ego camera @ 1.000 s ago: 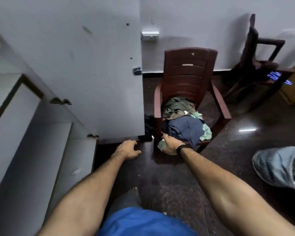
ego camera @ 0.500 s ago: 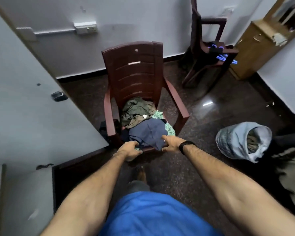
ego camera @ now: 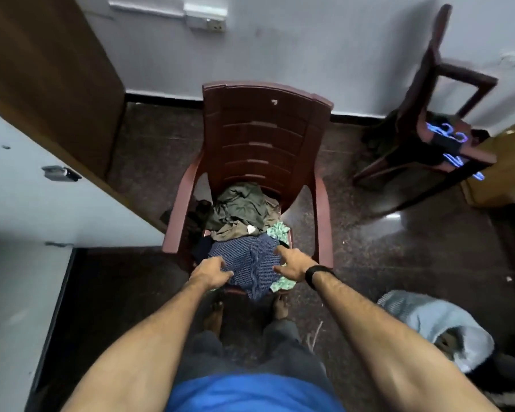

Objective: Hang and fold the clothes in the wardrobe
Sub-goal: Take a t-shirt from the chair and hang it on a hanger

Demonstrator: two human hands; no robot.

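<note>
A person looks down at a dark red plastic chair [ego camera: 265,135] that stands on a dark polished floor [ego camera: 398,257] against a pale wall. A pile of clothes lies on the seat: an olive garment [ego camera: 241,206] at the back, a blue striped garment [ego camera: 250,263] on top at the front with its edge hanging over the seat, and a green patterned cloth [ego camera: 280,230] showing beside and under it. Both bare arms reach forward to the pile. The left hand [ego camera: 210,272] sits on the near left edge of the blue garment, fingers curled into the fabric — it appears to grip it. The right hand [ego camera: 290,264], with a black band at the wrist, rests on the right side of the same garment, fingers spread and bent, thumb pointing in; I cannot tell whether it has hold of the cloth. At the left stands a white wardrobe door [ego camera: 42,197]. To the right, a second dark chair [ego camera: 422,120] leans by the wall, and a pale blue bundle [ego camera: 428,319] lies on the floor near the right arm.
</note>
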